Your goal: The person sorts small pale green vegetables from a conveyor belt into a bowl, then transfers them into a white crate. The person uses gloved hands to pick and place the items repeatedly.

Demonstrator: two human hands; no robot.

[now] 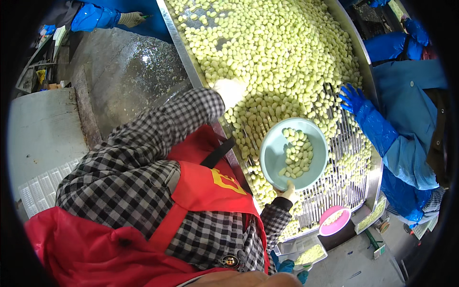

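Observation:
A grey-green plastic basin (269, 161) is held over a slatted metal sorting table (344, 143). Several pale green oval fruits (299, 152), grape-like, lie inside it. My right hand (289, 194) grips the basin's near rim, thumb over the edge and fingers hidden beneath. Farther up the table, my left hand (230, 92) is over the loose fruit by the metal side rail (188, 59). Strong glare whitens that hand, so its fingers and anything in them cannot be made out. A thick layer of the same fruit (276, 46) covers the table's upper part.
Across the table, a co-worker's blue-gloved hand (353, 100) reaches onto the fruit. Another person's striped glove (131, 19) shows at upper left. A pink basin (335, 229) and fruit-filled trays (321, 247) stand at the table's lower end. White plastic trays (46, 183) lie at left.

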